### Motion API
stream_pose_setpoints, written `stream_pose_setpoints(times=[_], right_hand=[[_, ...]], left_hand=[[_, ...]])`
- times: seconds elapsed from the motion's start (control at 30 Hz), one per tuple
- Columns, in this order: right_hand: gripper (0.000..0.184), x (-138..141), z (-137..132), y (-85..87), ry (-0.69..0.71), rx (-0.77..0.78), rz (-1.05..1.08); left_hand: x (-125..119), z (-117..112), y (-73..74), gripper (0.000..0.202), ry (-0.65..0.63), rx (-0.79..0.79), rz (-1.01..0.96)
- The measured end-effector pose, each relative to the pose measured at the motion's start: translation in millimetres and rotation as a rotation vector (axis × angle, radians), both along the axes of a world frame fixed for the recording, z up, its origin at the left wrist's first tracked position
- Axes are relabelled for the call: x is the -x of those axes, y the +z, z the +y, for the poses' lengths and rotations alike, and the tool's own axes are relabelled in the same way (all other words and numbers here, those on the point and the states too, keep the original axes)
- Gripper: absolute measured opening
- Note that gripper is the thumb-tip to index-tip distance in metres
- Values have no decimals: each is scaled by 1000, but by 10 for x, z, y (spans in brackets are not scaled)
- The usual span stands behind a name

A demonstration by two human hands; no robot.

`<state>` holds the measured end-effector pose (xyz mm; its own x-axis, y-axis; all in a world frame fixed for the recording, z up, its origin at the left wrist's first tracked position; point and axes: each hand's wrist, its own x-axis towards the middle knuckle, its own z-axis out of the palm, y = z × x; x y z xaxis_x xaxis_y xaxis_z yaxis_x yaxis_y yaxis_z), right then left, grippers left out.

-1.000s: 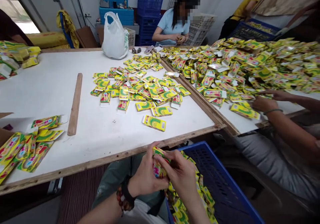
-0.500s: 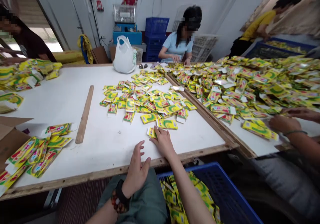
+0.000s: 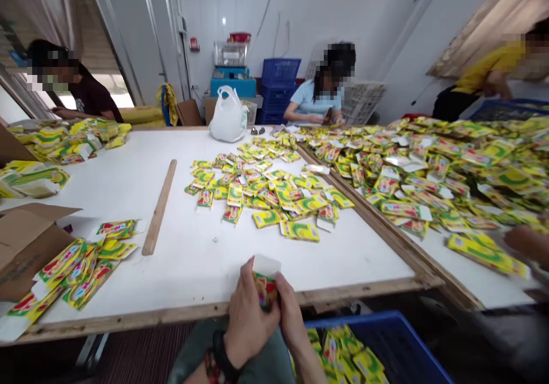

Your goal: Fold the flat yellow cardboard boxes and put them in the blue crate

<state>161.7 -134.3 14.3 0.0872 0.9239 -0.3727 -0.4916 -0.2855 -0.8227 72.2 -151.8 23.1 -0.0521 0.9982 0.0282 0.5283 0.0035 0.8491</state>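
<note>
Between my two hands, over the front edge of the white table [image 3: 189, 272], is a small printed carton [image 3: 265, 288] in red and green. Its white end flap stands up, pointing away from me. My left hand [image 3: 251, 315] is closed round the carton's left side, with the thumb across its face. Fingers of my right hand [image 3: 290, 309] grip the carton's right edge. Beyond my hands lies a loose spread of similar yellow-green cartons [image 3: 266, 186], some face up in red, others showing yellow backs.
A wooden strip [image 3: 159, 206] lies left of the spread; a wooden divider [image 3: 364, 218] runs along its right. More cartons [image 3: 86, 258] lie by a cardboard box [image 3: 30, 246]. A blue crate [image 3: 412, 344] of cartons stands below the table edge. Co-workers sit around; a white bag [image 3: 227, 115] stands behind.
My right hand has picked up a carton from the table and drawn it back toward me. My left hand, empty before, has closed on it too. The view has shifted slightly.
</note>
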Motion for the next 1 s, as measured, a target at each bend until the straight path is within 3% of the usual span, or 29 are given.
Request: stream_pose_setpoints(times=[0.17,0.33,0.47,0.57,0.63,0.7,0.83,0.9,1.0], right_hand=[[31,28,24,187,115,-7,98],[38,22,27,230,152,-70,79],[35,-61,-36,271,235,-394,-351],[33,-130,-64,306,286,-674,-672],[31,-141,-52,318,304,-752,-773],[28,-123,-22,320,294,-738,-828],[32,-81,56,344,243,-510,-832],[34,-105,96,376,298,-431,-788],[34,-197,143,425,466,-455,-721]], left_hand=[[44,17,-99,76,-22,-174,41],[74,11,-324,62,-17,-401,77],[100,-14,-353,52,-117,-502,25],[111,-30,-288,67,-150,-437,-11],[112,-19,-237,71,-145,-342,-53],[112,8,-199,63,-172,-230,-97],[113,55,-181,60,-186,-89,-54],[112,64,-193,65,-175,-76,-40],[112,72,-220,60,-162,-78,-49]])
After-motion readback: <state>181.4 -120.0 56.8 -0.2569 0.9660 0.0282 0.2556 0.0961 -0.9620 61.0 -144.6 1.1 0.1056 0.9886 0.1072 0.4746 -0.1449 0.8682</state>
